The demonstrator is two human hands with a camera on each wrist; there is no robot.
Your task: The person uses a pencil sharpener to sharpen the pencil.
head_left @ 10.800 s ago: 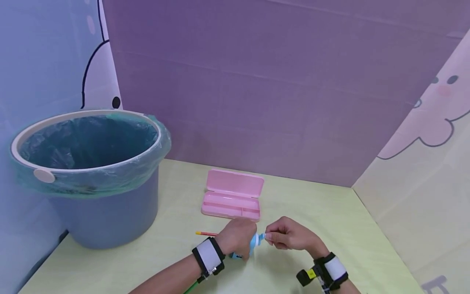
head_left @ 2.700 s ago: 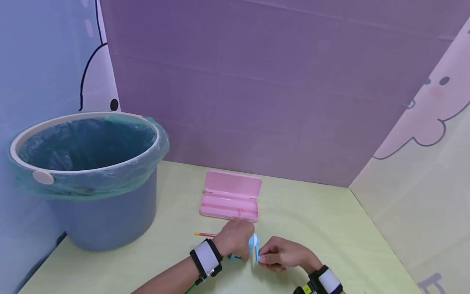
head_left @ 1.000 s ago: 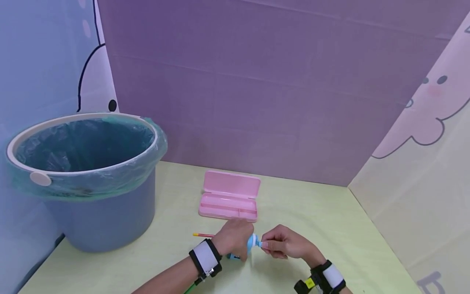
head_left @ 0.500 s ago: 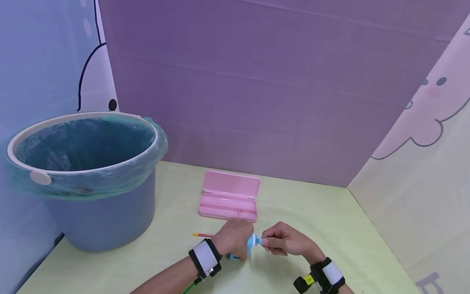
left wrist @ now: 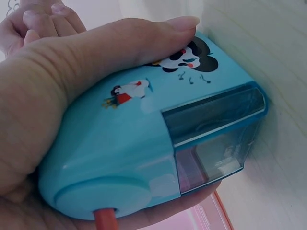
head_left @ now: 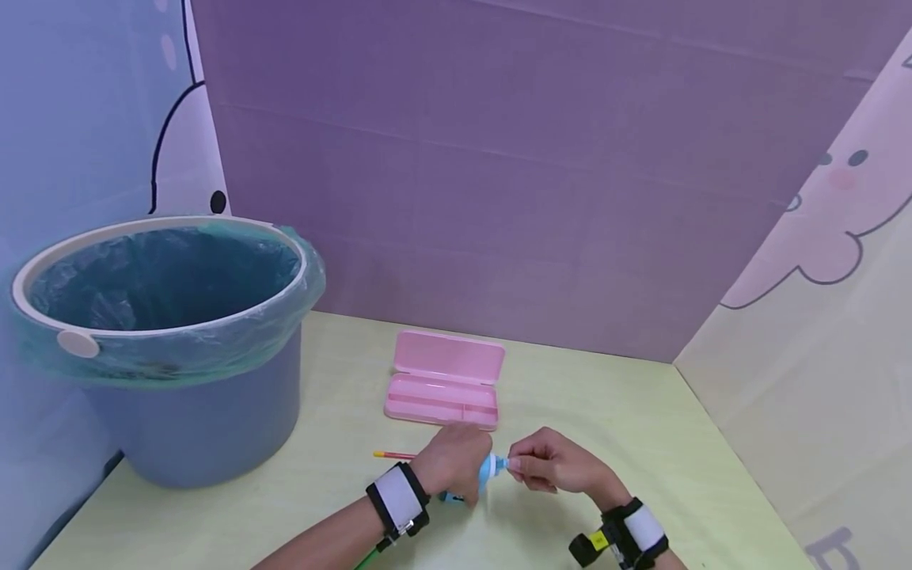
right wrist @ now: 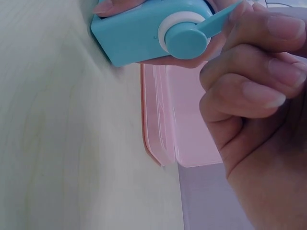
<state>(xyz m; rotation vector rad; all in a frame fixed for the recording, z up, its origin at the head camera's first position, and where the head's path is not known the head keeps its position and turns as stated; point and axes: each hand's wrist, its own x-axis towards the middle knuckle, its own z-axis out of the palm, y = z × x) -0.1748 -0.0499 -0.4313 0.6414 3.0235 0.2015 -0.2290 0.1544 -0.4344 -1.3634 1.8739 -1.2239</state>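
Observation:
A light-blue crank pencil sharpener [left wrist: 127, 158] with cartoon prints and a see-through shavings drawer [left wrist: 211, 143] stands on the table. My left hand [head_left: 454, 461] grips it, thumb across the printed side and fingers round the other. A pencil [head_left: 394, 455], red with a yellow end, sticks out of its left side; the inserted end is hidden. On the opposite side is the blue crank [right wrist: 218, 23] with a white ring at its base. My right hand [head_left: 559, 461] pinches the crank's outer end between thumb and forefinger, other fingers curled.
Just behind the hands lies an open pink pencil case [head_left: 442, 400]. A large blue bucket [head_left: 214, 431] lined with a greenish plastic bag stands at the left. A purple backdrop [head_left: 456, 174] rises behind the pale table.
My right hand has swung the crank round, from pointing down 2.7 s ago to pointing right and slightly up now. My left hand keeps its grip on the sharpener.

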